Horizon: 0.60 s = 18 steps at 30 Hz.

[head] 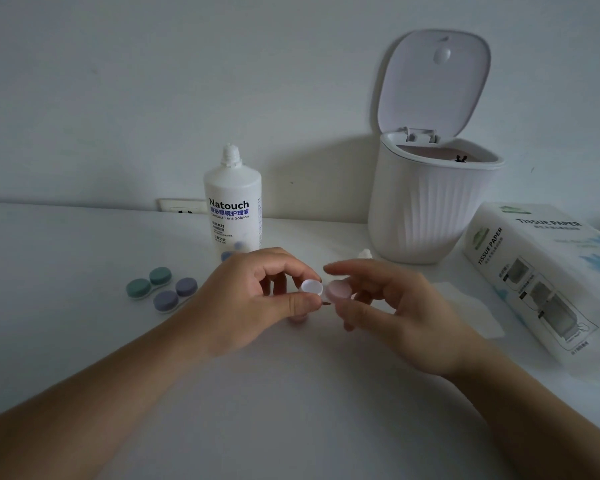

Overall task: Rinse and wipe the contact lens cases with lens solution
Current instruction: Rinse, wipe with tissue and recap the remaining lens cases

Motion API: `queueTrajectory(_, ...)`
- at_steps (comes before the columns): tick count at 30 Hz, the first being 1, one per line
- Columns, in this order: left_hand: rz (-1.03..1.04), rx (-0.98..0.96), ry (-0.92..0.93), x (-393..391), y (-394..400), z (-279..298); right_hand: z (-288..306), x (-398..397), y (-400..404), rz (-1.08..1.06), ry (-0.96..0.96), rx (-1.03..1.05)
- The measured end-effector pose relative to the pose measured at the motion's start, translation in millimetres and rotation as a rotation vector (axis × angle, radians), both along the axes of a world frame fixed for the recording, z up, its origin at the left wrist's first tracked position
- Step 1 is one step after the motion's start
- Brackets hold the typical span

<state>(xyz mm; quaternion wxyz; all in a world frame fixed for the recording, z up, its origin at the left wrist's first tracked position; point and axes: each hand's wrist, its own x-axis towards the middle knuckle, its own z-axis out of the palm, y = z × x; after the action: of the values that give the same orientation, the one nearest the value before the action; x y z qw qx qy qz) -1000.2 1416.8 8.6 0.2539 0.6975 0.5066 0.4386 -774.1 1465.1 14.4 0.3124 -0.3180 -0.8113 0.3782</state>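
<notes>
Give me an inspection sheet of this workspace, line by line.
Surface: white table, a tissue sheet lying flat on it.
Job's things: pink lens case held in both hands; green case and purple case closed, side by side; solution bottle upright, uncapped.
Clutter: tissue pack; small bin, lid open.
Grippers: left hand pinches the case; right hand holds its pink cap.
Cables: nothing seen.
Surroundings: white wall, socket.

Left hand (257, 299) pinching, right hand (395, 306) loosely curled.
</notes>
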Motion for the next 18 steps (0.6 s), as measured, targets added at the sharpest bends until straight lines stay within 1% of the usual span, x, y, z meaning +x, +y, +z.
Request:
queueTrajectory(2, -0.004, -0.006, -0.004, 0.1, -0.3, -0.2, -1.1, -1.0, 0.5, -0.016, 0.015, 0.024)
queueTrajectory(5, -0.014, -0.008, 0.006, 1.2, -0.8, -0.3, -2.3, -1.4, -0.4, -0.071, -0.012, 0.02)
queueTrajectory(7, -0.014, 0.001, 0.008, 1.3, -0.6, -0.1, -1.9, 0.0, -1.0, -0.05, -0.039, 0.006)
queueTrajectory(9, -0.011, -0.003, -0.004, 0.6, -0.3, 0.0, 0.6, -0.3, -2.3, -0.014, -0.014, -0.005)
queueTrajectory(12, -0.012, -0.014, -0.011, 0.1, -0.3, -0.4, 1.3, -3.0, -2.3, -0.04, 0.02, 0.017)
queueTrajectory(18, -0.009, -0.001, 0.026, 0.3, -0.4, -1.4, -1.3, -3.4, -2.5, -0.052, -0.016, 0.046)
